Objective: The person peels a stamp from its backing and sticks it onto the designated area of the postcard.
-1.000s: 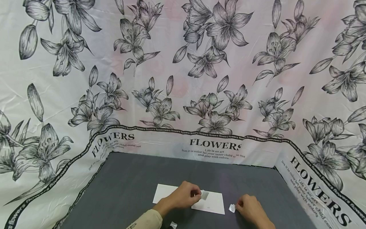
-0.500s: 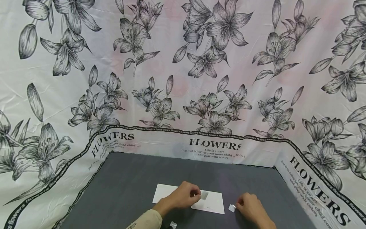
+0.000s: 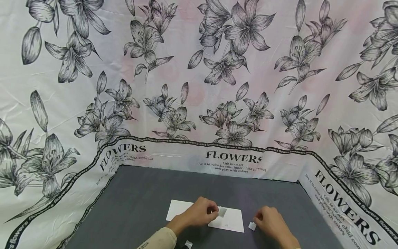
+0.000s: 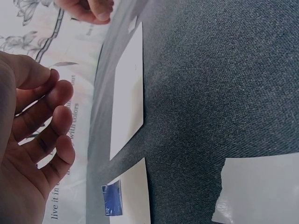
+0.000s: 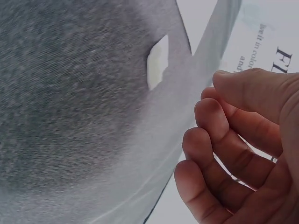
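Observation:
My left hand (image 3: 200, 211) pinches a small, thin translucent piece (image 3: 221, 211) between thumb and forefinger, over a long white card-like sheet (image 3: 231, 224). In the left wrist view the thin piece (image 4: 64, 64) shows nearly edge-on at the fingertips. The hand covers the middle of the sheet in the head view. To the right, my right hand (image 3: 270, 221) has its fingers curled and its thumb against the forefinger, with nothing visible in its grasp. Just left of its fingertips, a small white scrap (image 3: 252, 226) lies on the dark tabletop; the right wrist view shows the same scrap (image 5: 158, 63).
A white paper bearing a blue square (image 4: 112, 199) and a ragged-edged white paper (image 4: 261, 186) appear low in the left wrist view. Another small white piece (image 3: 188, 244) lies at the head view's bottom edge. A flower-printed curtain (image 3: 230, 162) encloses the dark grey table (image 3: 149, 186).
My right hand has shifted slightly up and left, its fingertips now above the white scrap. The scrap looks flatter and nearly unmoved. My left hand and its thin piece have stayed in place.

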Motion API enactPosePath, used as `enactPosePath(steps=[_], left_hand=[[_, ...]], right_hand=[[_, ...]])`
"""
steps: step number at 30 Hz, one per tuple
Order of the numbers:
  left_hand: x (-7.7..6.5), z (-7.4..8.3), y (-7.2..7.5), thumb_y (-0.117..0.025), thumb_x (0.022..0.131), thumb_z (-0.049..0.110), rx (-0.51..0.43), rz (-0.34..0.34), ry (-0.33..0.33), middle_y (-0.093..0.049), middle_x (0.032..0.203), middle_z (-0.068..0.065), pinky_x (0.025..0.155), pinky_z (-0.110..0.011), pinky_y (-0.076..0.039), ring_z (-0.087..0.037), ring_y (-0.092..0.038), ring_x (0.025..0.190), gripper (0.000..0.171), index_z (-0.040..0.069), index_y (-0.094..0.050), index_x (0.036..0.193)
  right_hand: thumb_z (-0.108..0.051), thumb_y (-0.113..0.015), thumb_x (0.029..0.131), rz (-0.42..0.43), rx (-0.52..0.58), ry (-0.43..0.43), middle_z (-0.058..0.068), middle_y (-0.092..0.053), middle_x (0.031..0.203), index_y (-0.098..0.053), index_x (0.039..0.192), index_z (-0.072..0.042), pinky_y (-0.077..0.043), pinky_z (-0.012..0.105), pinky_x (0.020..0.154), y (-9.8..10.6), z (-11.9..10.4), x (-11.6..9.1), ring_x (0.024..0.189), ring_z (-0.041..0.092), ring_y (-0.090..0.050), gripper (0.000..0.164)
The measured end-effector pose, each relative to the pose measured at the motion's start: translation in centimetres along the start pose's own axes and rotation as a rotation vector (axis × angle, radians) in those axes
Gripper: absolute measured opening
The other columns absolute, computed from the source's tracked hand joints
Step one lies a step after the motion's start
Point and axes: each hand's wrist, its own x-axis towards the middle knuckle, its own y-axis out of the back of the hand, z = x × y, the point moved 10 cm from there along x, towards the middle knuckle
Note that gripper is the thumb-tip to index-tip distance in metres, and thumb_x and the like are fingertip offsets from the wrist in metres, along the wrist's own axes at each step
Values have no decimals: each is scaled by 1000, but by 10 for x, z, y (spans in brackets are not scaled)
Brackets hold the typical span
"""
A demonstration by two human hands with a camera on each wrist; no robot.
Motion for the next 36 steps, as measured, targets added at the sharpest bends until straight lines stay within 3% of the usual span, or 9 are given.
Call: enactPosePath(steps=[20, 28, 36], left_hand=[[0, 1, 0, -71, 103, 12, -15, -6, -1, -61, 77, 16, 63, -15, -45, 5, -52, 67, 11, 13, -80, 96], [-1, 4, 2, -71, 103, 12, -4, -4, 2, -61, 77, 16, 63, -14, -46, 5, -52, 67, 11, 12, -80, 97], [-1, 4, 2, -70, 103, 12, -3, -4, -3, -61, 76, 16, 63, -14, -46, 5, -52, 67, 11, 11, -80, 97]], right_hand=[[-12, -88, 86, 52, 8, 74, -8, -66, 70, -77, 76, -16, -51, 34, 63, 23, -47, -5, 66, 9, -58, 15], [-12, -88, 88, 32, -3, 73, -8, -67, 72, -78, 78, -16, -52, 35, 65, 24, -61, -6, 68, 9, -59, 15], [-9, -87, 87, 66, 41, 141, -11, -67, 70, -78, 78, -17, -52, 29, 63, 30, -78, -11, 66, 5, -59, 15]])
